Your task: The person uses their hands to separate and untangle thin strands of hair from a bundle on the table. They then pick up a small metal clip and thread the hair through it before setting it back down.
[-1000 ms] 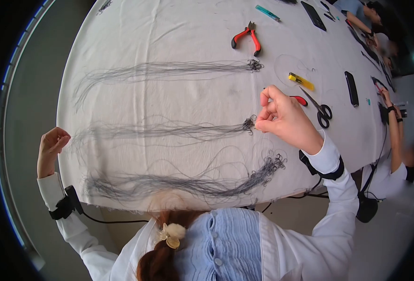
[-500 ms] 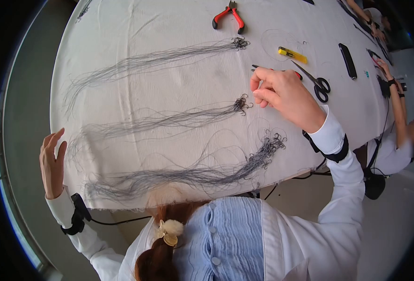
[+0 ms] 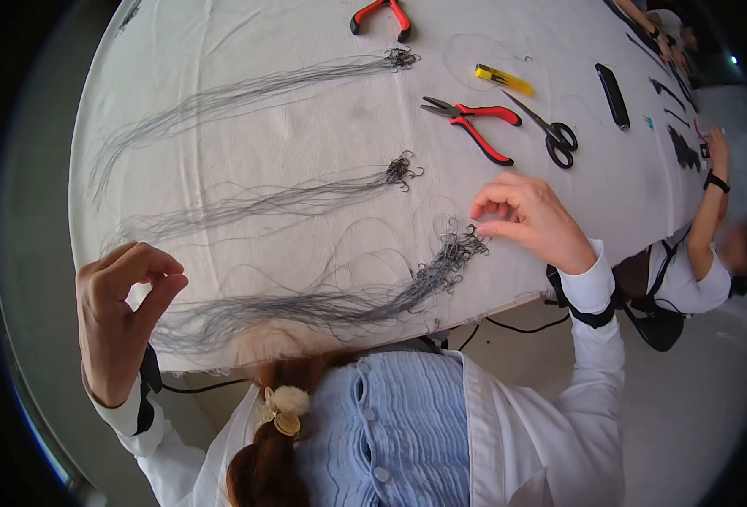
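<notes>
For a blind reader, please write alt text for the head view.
The right hand pinches at the looped end of the nearest thread bundle on a white table; the left hand is raised by its other end.

She wears a white long-sleeved shirt over a pale blue pleated front [image 3: 407, 431] with a row of small round buttons [image 3: 379, 473] down it. To the left of that blue front hangs a reddish-brown plait [image 3: 259, 473], tied with a cream pom-pom [image 3: 282, 400] and a gold disc [image 3: 287, 424]. Further left, a black band [image 3: 147, 390] wraps the cuff below the left hand [image 3: 120, 317], with a thin black cable [image 3: 213, 389] trailing off it. To the right of the blue front, the white sleeve [image 3: 597, 380] ends in a matching black band [image 3: 580, 315] behind the right hand [image 3: 540, 226].
</notes>
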`<state>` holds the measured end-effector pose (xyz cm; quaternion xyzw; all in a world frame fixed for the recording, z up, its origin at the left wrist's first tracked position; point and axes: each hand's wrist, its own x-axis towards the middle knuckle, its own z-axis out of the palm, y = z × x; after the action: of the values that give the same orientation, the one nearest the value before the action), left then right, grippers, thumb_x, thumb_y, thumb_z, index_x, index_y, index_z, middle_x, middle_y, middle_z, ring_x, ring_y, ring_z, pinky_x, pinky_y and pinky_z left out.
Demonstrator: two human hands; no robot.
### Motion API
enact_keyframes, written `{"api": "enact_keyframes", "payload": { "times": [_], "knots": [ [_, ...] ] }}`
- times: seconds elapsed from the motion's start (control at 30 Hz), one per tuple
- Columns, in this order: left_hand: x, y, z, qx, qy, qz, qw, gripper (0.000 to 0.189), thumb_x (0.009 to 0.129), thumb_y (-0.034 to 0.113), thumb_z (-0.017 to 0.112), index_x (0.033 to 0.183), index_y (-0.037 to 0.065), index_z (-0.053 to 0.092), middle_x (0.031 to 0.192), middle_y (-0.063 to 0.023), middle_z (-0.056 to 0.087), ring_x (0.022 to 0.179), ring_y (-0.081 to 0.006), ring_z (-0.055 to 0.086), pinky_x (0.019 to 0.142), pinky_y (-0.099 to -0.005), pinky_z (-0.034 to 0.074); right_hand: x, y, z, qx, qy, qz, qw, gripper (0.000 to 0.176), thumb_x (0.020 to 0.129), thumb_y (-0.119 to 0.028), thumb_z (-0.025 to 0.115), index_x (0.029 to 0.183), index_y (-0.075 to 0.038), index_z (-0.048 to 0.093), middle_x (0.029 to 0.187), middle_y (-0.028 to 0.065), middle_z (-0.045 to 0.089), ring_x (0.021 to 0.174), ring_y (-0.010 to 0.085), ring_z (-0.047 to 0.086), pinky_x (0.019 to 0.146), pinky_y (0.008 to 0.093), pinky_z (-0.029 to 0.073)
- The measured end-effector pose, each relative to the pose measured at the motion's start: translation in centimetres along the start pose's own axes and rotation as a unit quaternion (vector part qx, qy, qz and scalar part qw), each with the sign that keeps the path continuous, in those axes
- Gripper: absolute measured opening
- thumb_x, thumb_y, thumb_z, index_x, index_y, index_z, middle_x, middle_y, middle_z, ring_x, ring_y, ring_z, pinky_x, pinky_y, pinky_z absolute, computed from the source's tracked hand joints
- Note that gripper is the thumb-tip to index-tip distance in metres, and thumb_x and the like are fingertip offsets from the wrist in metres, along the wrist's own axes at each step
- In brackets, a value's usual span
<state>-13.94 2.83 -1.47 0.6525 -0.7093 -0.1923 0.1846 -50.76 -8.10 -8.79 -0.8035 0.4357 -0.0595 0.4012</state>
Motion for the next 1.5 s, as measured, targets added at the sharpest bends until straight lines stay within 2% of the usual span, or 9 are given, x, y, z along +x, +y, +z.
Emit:
{"api": "enact_keyframes", "payload": {
  "times": [0.27,0.4,0.47,0.53,0.6,1.0,1.27,1.37,1.5],
  "knots": [
    [4.0,4.9,4.1,-0.151,-0.085,0.127,0.977,0.026,0.067,0.014,0.075,0.09,0.005,0.065,0.088,-0.009,0.062,0.076,-0.0202,0.062,0.063,-0.0318,0.051,-2.3,-4.1,-2.0,0.059,-0.03,-0.008,0.998,0.008,0.078,-0.002,0.059,0.075,0.0,0.052,0.08,0.0094,0.066,0.074,0.013,0.063,0.066,0.0235,0.047],
    [5.4,7.1,6.9,-0.304,-0.173,0.181,0.919,0.046,0.073,0.016,0.074,0.112,0.002,0.055,0.108,-0.0112,0.057,0.1,-0.0242,0.058,0.081,-0.0357,0.05,-2.4,-7.8,-2.4,0.128,-0.037,-0.038,0.99,0.009,0.08,0.0,0.057,0.082,0.0,0.048,0.068,0.0052,0.057,0.054,0.0124,0.055,0.056,0.0235,0.045],
    [5.5,7.9,8.7,-0.378,-0.147,0.221,0.887,0.043,0.073,0.007,0.07,0.11,-0.001,0.05,0.099,-0.0141,0.058,0.087,-0.0317,0.058,0.076,-0.0369,0.048,-1.8,-9.2,-2.3,0.088,-0.04,-0.077,0.992,0.007,0.078,-0.001,0.059,0.08,-0.003,0.052,0.064,0.003,0.06,0.057,0.0096,0.06,0.058,0.0223,0.047],
    [5.4,8.2,9.1,-0.434,-0.14,0.221,0.862,0.031,0.08,0.009,0.067,0.105,-0.001,0.051,0.086,-0.0092,0.058,0.074,-0.0197,0.057,0.065,-0.028,0.046,-1.3,-9.6,-1.8,0.096,-0.014,-0.119,0.988,0.008,0.077,0.001,0.06,0.081,-0.002,0.054,0.062,0.0021,0.057,0.055,0.0079,0.057,0.055,0.0207,0.045],
    [5.0,8.2,7.9,-0.584,-0.289,-0.025,0.758,0.02,0.087,0.012,0.062,0.097,-0.001,0.052,0.074,-0.001,0.053,0.062,-0.0055,0.046,0.055,-0.0197,0.037,-0.5,-10.3,-2.1,0.089,-0.04,-0.126,0.987,0.009,0.076,0.001,0.061,0.083,-0.002,0.055,0.063,0.0017,0.057,0.054,0.0066,0.054,0.052,0.019,0.043],
    [0.8,3.6,3.4,-0.531,-0.173,-0.149,0.816,0.017,0.084,0.014,0.067,0.081,0.002,0.055,0.07,0.0021,0.051,0.06,-0.0023,0.039,0.055,-0.0172,0.031,3.7,-9.7,-0.3,0.308,-0.247,-0.011,0.919,0.019,0.079,-0.002,0.062,0.098,-0.001,0.058,0.073,0.0032,0.063,0.065,0.0078,0.06,0.062,0.0226,0.049],
    [-0.6,0.8,4.9,-0.552,-0.185,-0.151,0.799,0.02,0.089,0.016,0.061,0.094,-0.002,0.054,0.086,-0.0025,0.058,0.076,-0.0066,0.052,0.064,-0.0212,0.042,4.9,-10.7,2.0,0.209,-0.135,-0.118,0.961,0.021,0.077,0.0,0.061,0.097,-0.004,0.057,0.075,0.0041,0.064,0.067,0.0129,0.063,0.061,0.0265,0.049],
    [0.2,0.8,5.9,-0.331,-0.094,0.016,0.939,0.043,0.081,0.028,0.068,0.104,-0.004,0.053,0.099,-0.0152,0.061,0.092,-0.0304,0.061,0.073,-0.0367,0.049,4.8,-11.7,3.0,0.088,-0.076,-0.157,0.981,0.028,0.075,0.002,0.061,0.101,-0.005,0.053,0.071,0.0059,0.062,0.063,0.0193,0.063,0.057,0.03,0.049],
    [1.8,1.9,6.0,-0.321,-0.125,0.06,0.937,0.032,0.073,0.021,0.075,0.092,-0.001,0.061,0.088,-0.0144,0.065,0.082,-0.0266,0.063,0.072,-0.0327,0.048,4.7,-12.0,4.5,0.012,0.007,-0.225,0.974,0.033,0.074,0.004,0.063,0.102,-0.005,0.049,0.069,0.0079,0.06,0.061,0.0247,0.062,0.052,0.0327,0.047]
  ]
}}
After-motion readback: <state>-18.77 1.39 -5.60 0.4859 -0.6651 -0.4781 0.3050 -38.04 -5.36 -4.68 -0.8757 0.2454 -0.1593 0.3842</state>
